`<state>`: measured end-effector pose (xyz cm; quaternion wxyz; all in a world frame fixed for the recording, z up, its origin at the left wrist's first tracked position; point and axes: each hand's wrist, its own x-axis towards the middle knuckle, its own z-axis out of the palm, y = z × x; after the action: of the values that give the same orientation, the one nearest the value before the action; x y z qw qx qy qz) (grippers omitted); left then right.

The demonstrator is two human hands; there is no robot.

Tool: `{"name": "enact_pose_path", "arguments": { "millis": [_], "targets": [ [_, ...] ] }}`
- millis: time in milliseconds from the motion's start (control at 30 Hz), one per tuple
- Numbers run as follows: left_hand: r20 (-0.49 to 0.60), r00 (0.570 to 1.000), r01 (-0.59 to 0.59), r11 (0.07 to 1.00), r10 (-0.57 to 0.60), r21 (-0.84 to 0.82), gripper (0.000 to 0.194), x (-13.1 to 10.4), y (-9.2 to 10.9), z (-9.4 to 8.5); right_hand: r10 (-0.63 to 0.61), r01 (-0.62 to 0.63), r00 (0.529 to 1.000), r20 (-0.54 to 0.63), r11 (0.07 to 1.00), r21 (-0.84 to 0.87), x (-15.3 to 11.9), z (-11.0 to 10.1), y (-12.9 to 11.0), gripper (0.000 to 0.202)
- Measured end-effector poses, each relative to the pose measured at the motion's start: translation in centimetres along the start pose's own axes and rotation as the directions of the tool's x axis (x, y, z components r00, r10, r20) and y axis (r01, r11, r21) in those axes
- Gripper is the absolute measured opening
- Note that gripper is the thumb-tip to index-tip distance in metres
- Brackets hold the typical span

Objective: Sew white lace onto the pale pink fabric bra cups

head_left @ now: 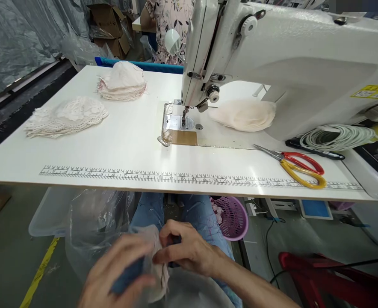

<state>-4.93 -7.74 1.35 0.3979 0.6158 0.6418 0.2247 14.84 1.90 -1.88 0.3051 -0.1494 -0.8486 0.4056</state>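
Over the lap, a piece of pale fabric hangs between my two hands. My right hand pinches at its upper right edge, with thumb and forefinger close together around something small and dark that I cannot make out. My left hand, blurred by motion, is at the fabric's left side with thumb and fingers apart. On the table, a white sewing machine stands with its needle and foot above the metal plate. Cream fabric pieces lie under its arm.
Lace-edged pieces and a pinkish stack lie on the table's left. Scissors and a coiled white cord are at right. Below are a purple basket and a clear plastic bin. A person stands behind.
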Motion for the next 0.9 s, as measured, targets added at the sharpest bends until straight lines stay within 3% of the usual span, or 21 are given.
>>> {"name": "enact_pose_path", "arguments": {
  "millis": [33,100,200,300,433,500,633,733,900],
  "targets": [
    [0.038,0.996,0.085,0.996,-0.085,-0.011,0.041,1.1,-0.1,-0.6,0.002,-0.004,0.999,0.032,0.998,0.068,0.0,0.0,0.2,0.027],
    [0.233,0.957,0.189,0.981,-0.175,-0.042,0.056,3.4,0.1,-1.4,0.015,-0.033,0.996,0.092,0.981,0.193,0.2,-0.1,0.4,0.025],
    [0.366,0.898,0.284,0.957,-0.245,-0.057,0.050,5.8,0.7,-1.5,0.096,-0.120,0.991,0.092,0.942,0.313,0.4,-0.4,0.6,0.025],
    [0.415,0.882,0.305,0.942,-0.224,-0.139,0.029,6.3,0.8,-0.8,0.268,-0.260,0.963,0.043,0.867,0.425,-0.1,-0.4,0.7,0.024],
    [0.390,0.905,0.275,0.932,-0.169,-0.236,0.027,5.8,0.2,0.1,0.521,-0.430,0.849,0.091,0.581,0.691,-1.4,1.2,1.2,0.036],
    [0.368,0.915,0.265,0.935,-0.165,-0.238,0.028,5.6,-0.1,0.3,0.583,-0.490,0.802,0.128,0.521,0.699,-1.7,2.0,1.5,0.043],
    [0.298,0.951,0.151,0.967,-0.085,-0.204,0.024,5.4,-0.6,0.5,0.666,-0.595,0.734,0.132,0.536,0.599,-1.1,2.1,1.2,0.036],
    [0.231,0.971,0.101,0.980,-0.059,-0.172,0.024,5.1,-0.9,0.3,0.624,-0.589,0.768,0.141,0.603,0.538,-0.5,0.9,0.7,0.030],
    [0.265,0.960,0.142,0.971,-0.088,-0.193,0.021,4.8,-0.4,0.4,0.551,-0.554,0.823,0.138,0.728,0.404,-0.8,-0.4,0.8,0.021]
  ]
}}
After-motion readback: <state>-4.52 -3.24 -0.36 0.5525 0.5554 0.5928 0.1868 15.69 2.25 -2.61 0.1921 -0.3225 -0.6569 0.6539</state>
